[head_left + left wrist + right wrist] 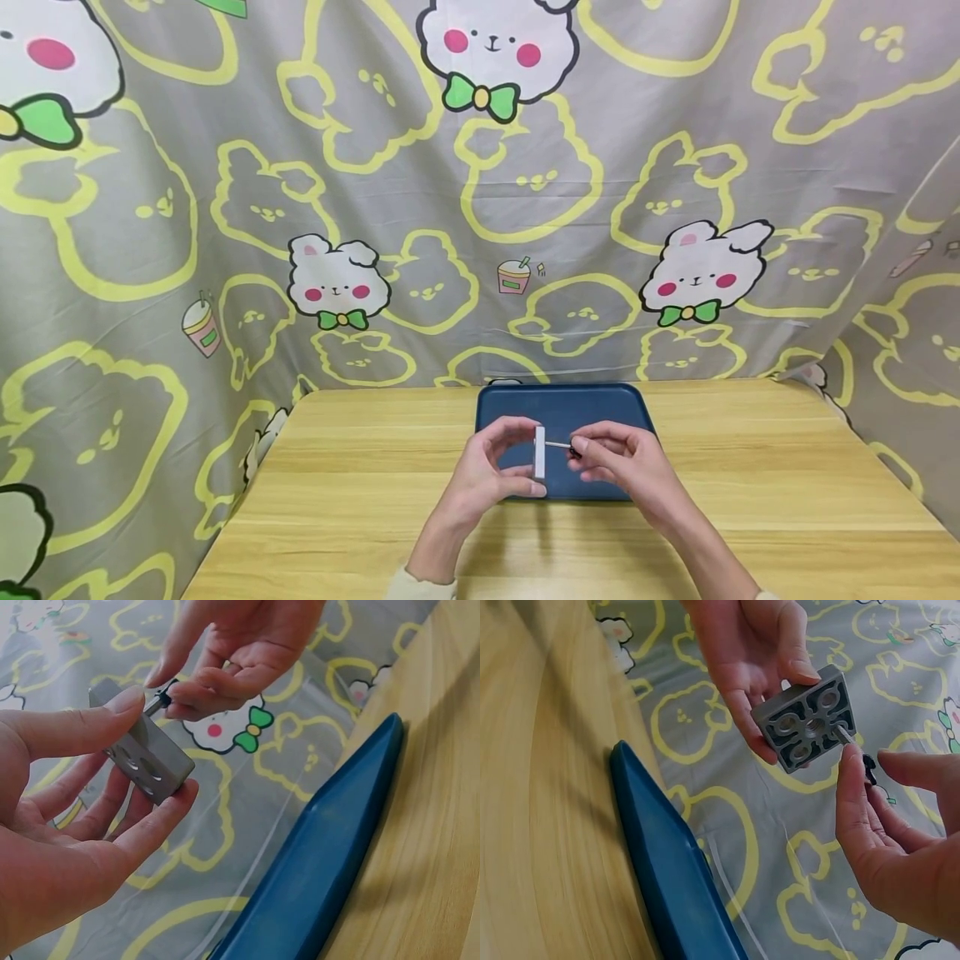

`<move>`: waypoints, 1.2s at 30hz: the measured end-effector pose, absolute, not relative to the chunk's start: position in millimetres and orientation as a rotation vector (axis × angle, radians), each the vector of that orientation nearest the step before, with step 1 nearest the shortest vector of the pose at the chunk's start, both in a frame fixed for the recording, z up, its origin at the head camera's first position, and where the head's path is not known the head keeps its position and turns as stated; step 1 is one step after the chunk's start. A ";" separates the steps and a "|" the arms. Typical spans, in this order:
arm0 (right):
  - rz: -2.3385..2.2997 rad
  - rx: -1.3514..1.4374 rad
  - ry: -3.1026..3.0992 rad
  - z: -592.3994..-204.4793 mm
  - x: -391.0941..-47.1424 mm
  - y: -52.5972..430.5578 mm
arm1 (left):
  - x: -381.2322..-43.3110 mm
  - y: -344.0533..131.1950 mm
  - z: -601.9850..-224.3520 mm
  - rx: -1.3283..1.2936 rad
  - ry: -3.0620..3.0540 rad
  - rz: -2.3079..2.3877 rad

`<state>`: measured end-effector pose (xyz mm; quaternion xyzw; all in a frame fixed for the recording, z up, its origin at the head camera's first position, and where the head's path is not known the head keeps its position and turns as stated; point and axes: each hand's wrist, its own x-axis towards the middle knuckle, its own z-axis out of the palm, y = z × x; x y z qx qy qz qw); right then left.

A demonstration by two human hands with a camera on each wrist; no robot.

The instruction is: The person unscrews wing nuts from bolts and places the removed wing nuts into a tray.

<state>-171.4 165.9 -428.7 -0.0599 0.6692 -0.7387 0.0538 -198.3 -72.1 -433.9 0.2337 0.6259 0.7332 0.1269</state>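
Observation:
My left hand (487, 471) holds a small square grey metal plate (540, 454) by its edges, thumb on one side and fingers on the other. The right wrist view shows several round holes and ribs on the face of the plate (814, 726). My right hand (626, 454) pinches the black head (869, 769) of a thin threaded screw (844, 735). The screw points at a corner hole, its tip at the plate's face; how deep it sits I cannot tell. Both hands are raised over the blue tray.
A dark blue tray (562, 400) with a low rim lies on the wooden table (360, 467), towards the far edge. Grey cloth (420, 200) with rabbit prints hangs behind the table and along its sides.

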 end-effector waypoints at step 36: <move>-1.949 -1.380 3.047 -442.9 -176.2 151.1 | -201.0 -78.9 -433.8 0.670 1.650 2.197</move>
